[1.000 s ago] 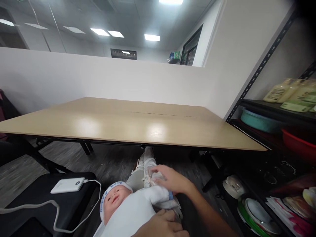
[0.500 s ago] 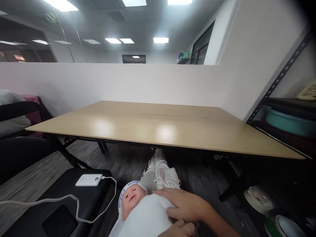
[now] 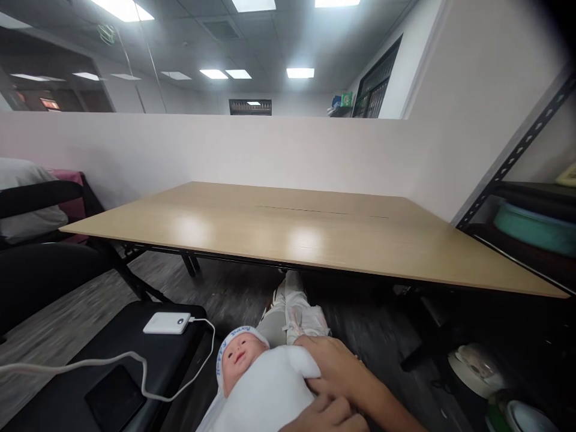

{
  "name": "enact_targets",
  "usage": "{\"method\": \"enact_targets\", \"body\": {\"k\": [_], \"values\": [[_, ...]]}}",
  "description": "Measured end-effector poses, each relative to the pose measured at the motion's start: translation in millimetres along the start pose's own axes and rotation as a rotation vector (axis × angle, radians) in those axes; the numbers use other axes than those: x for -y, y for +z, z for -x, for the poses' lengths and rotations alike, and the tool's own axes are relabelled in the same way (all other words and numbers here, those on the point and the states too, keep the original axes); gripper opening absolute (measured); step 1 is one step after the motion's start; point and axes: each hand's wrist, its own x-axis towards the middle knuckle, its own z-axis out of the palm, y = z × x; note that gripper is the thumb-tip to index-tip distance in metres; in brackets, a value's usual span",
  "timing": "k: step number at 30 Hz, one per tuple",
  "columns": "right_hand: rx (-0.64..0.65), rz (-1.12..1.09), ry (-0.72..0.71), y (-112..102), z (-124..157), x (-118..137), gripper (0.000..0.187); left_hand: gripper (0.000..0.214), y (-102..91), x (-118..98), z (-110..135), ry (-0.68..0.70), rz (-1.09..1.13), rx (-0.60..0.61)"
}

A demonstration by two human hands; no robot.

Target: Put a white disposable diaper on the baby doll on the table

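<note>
A baby doll (image 3: 243, 354) lies on my lap with its head to the left, in a white cap with blue lettering. White cloth (image 3: 265, 396) covers its body. At the doll's far right side, my right hand (image 3: 333, 366) is closed on the cloth, with a white fold bulging between thumb and fingers. My left hand (image 3: 326, 414) is lower, close to the right one, its fingers curled against the cloth at the bottom edge. What lies inside the left fingers is hidden.
A wooden table (image 3: 252, 228) stands ahead, with my legs (image 3: 292, 300) stretched beneath it. On the black chair (image 3: 130, 336) to the left lie a white power bank (image 3: 166, 323) with a cable and a dark phone-like slab (image 3: 114, 396). Shelving (image 3: 517, 162) stands at the right.
My right hand has drawn its fingers in, bunching the white cloth into a fold. My left hand has slid slightly and shows more of its curled fingers. The view has shifted a little.
</note>
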Motion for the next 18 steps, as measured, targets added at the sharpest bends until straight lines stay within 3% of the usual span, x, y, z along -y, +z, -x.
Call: {"method": "enact_targets", "body": {"k": [5, 10, 13, 15, 18], "values": [[-0.048, 0.023, -0.057, -2, 5, 12, 0.027, 0.044, -21.5, -37, 9, 0.078, -0.039, -0.066], [-0.289, -0.098, -0.051, -13, 19, 24, 0.032, 0.034, -40.5, -31, 81, 0.124, -0.052, -0.175], [-0.475, -0.173, 0.003, -20, 27, 14, 0.037, 0.035, -46.2, -17, 118, 0.196, -0.085, -0.433], [-0.602, -0.226, 0.039, -27, 30, 5, 0.039, 0.05, -46.8, -15, 123, 0.229, -0.095, -0.499], [-0.785, -0.317, 0.05, -40, 27, -6, 0.04, 0.067, -47.7, -28, 104, 0.19, -0.058, -0.376]]}}
